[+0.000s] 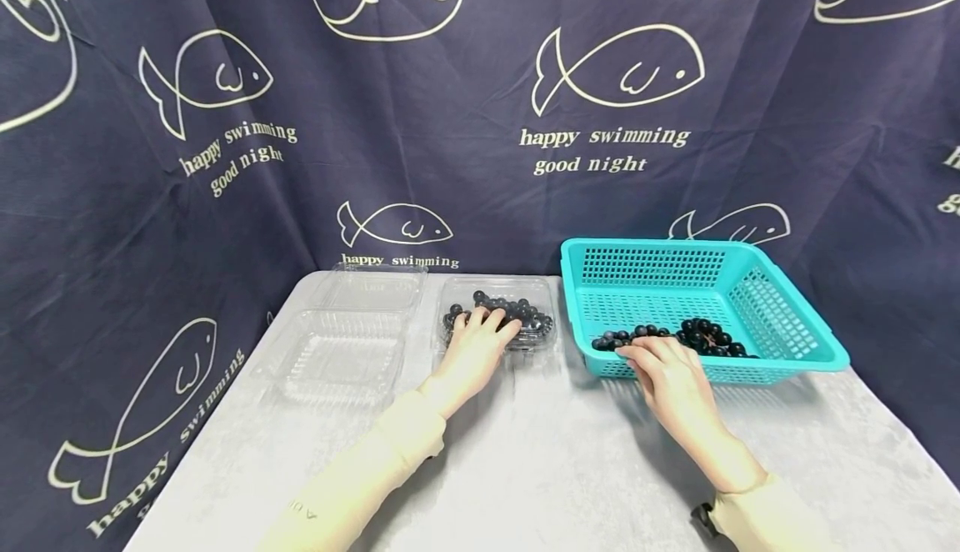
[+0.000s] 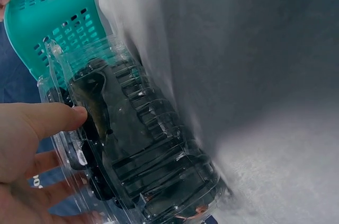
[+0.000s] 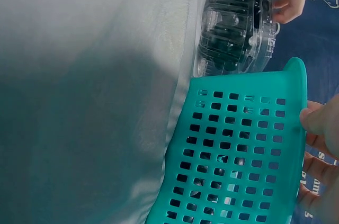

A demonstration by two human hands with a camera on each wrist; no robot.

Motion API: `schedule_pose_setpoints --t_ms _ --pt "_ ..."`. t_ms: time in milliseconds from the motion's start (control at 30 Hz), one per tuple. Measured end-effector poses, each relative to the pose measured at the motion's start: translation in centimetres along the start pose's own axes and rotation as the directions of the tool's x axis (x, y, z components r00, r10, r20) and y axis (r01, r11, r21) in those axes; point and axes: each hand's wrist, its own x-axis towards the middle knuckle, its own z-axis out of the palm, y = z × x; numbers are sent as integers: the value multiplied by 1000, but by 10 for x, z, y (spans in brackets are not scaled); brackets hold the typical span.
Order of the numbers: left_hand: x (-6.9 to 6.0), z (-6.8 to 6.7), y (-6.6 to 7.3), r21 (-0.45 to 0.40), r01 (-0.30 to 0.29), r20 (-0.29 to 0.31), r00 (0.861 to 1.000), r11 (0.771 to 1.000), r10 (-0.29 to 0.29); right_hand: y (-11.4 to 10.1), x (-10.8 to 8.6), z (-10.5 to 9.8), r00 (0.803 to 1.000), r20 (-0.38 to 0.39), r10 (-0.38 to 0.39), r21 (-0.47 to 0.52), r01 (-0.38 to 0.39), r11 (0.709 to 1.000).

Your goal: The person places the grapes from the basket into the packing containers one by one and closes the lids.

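Note:
Dark grapes (image 1: 527,315) fill a clear plastic clamshell box (image 1: 501,288) at the middle of the table. My left hand (image 1: 476,347) rests on these grapes with its fingers spread; in the left wrist view the thumb (image 2: 66,117) lies at the box's near edge. To the right, my right hand (image 1: 670,375) reaches over the near rim of a turquoise basket (image 1: 645,278). Its fingers are loosely extended beside the bunches of dark grapes (image 1: 705,335) inside. The rim partly hides these fingertips in the right wrist view, where the thumb (image 3: 313,121) is at the rim.
Left of the filled box, another clear clamshell box (image 1: 341,356) lies with its lid (image 1: 375,285) folded back. All stand on a pale grey table (image 1: 517,469). Behind hangs a dark blue curtain (image 1: 465,143) with fish drawings.

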Motion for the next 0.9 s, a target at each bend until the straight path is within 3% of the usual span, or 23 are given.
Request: schedule_pose_setpoints --t_ms 400,900 --pt "9 8 -5 15 2 -12 1000 1000 -2 1 -1 1 1000 -11 -3 -2 3 1000" --pt "22 10 -11 -22 34 97 995 999 -32 2 0 1 1000 -26 -14 14 14 1000"
